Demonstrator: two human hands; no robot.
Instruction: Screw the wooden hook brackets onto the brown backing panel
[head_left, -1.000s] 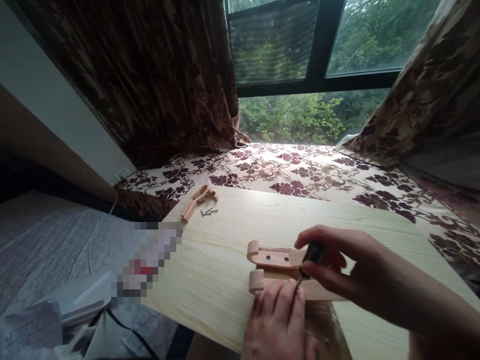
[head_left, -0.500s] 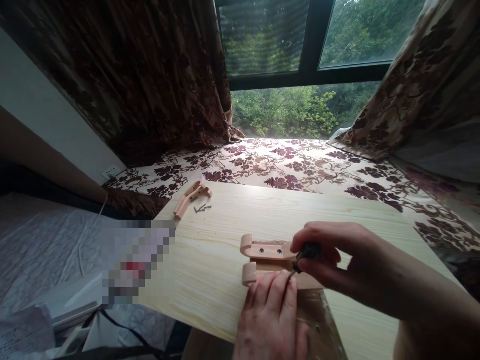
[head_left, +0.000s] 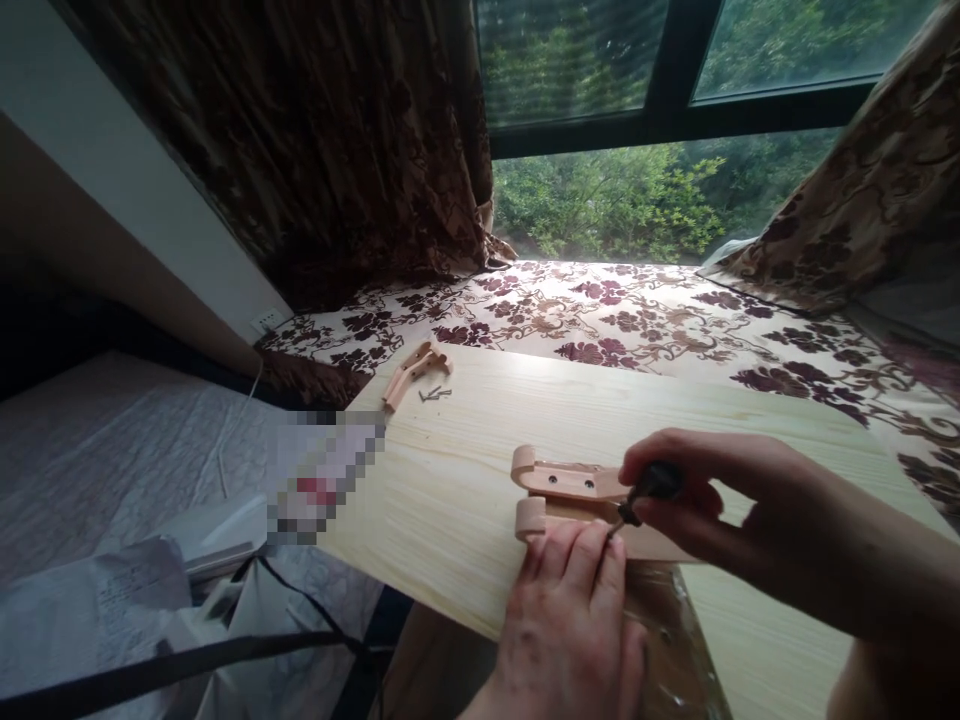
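Over the nearer curved-end wooden bracket, my left hand has its fingers bent and pressed down, holding it. My right hand grips the dark handle of a screwdriver, whose thin shaft slants down to the fingertips of my left hand. The tip meets the wood there, but the exact contact is hidden by fingers. Just behind lies a second wooden bracket with two dark screw heads visible in it. A brown, tape-covered piece extends from under the brackets toward me.
On the pale wooden board, more curved wooden pieces lie at the far left corner beside several loose screws. A pixelated item is at the left edge. Bags and a black strap lie lower left. Patterned cloth spreads before the window.
The view has swung slightly left and down, so everything appears shifted right and a bit higher. Both hands keep about the same place on the brackets and screwdriver.
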